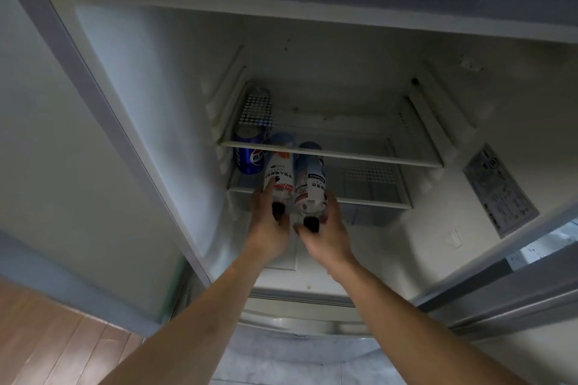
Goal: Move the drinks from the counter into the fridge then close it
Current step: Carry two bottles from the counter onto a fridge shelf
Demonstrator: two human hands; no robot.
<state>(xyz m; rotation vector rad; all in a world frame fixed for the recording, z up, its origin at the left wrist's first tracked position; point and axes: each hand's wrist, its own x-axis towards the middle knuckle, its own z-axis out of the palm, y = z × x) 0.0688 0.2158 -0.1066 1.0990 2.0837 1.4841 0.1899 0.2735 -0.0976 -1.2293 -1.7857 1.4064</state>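
Grip: left hand [269, 222] and right hand [325, 233] each wrapped round a bottle, left bottle [279, 176] beside right bottle [309, 181]
Done: blue can [248, 155] at lower shelf's [369, 197] left edge
Left: set bottles down, shut fridge [140, 78]; any drinks remaining unseen

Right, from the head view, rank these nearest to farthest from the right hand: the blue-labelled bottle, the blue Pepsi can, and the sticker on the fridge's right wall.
1. Blue-labelled bottle: gripped by the right hand itself, on the lower shelf.
2. Blue Pepsi can: to the left, beyond the orange-labelled bottle.
3. Sticker: far right, on the side wall.
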